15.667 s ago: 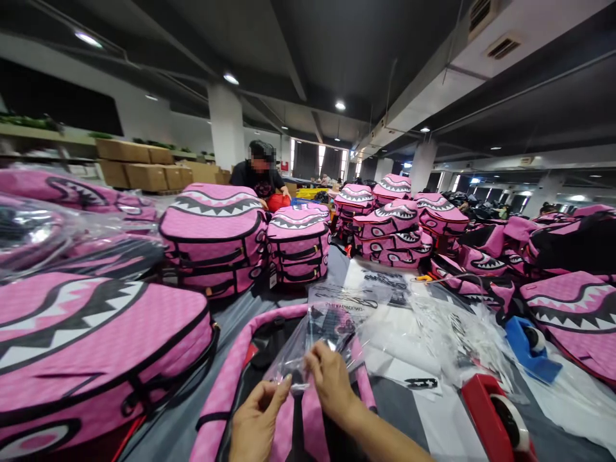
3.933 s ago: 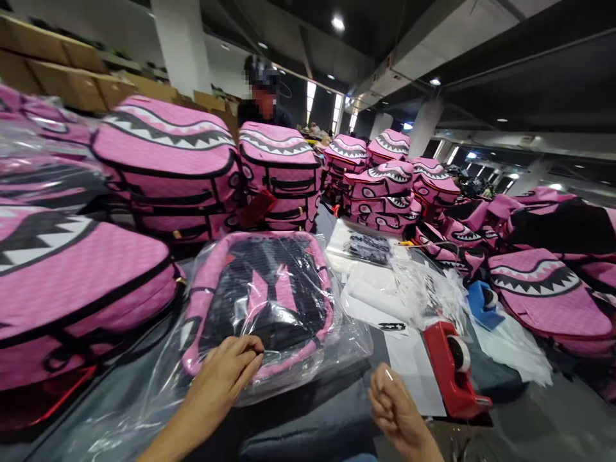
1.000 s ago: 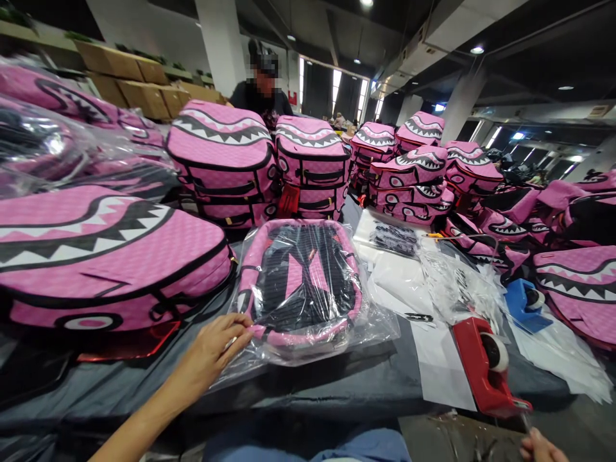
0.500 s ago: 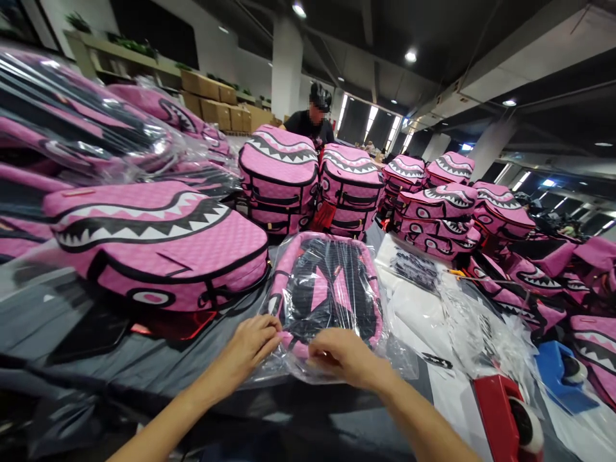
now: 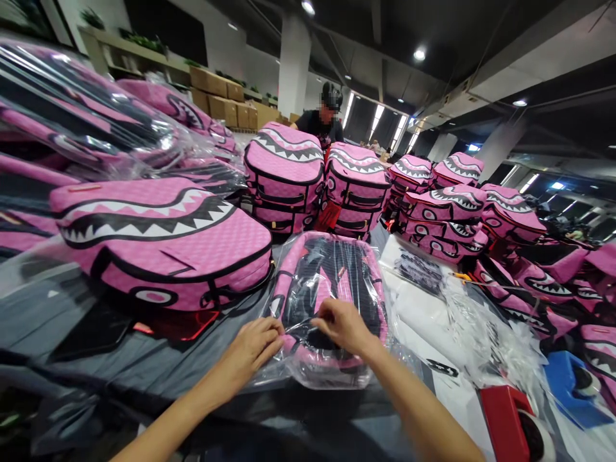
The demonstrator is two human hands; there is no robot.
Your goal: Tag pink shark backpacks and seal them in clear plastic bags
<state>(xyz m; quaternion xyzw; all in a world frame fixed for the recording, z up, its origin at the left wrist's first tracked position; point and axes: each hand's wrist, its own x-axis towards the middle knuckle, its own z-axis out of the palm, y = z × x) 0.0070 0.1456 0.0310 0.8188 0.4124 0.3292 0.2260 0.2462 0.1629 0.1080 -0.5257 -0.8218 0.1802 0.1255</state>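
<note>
A pink and black backpack [image 5: 298, 289] lies with its strap side up inside a clear plastic bag [image 5: 332, 378] in front of me. At the bag's lower left corner, my left hand [image 5: 262, 341] is closed with its fingers bent on the film. My right hand [image 5: 344, 326] is over the lower middle of the backpack, thumb and fingers pinched on the clear film; its fingertips are partly hidden. Left of the bag lies an unwrapped pink backpack [image 5: 168, 237] with a shark-mouth print.
More pink backpacks [image 5: 283, 173] stand stacked behind, and wrapped ones [image 5: 86, 109] are piled at left. At right lie flat white bags [image 5: 414, 301], a red tape dispenser [image 5: 505, 420] and a blue tape dispenser [image 5: 572, 388]. A person [image 5: 315, 125] is behind the stacks.
My right hand has moved from the bag's near edge up over the backpack. My left hand has stayed at the lower left corner. The view has shifted slightly.
</note>
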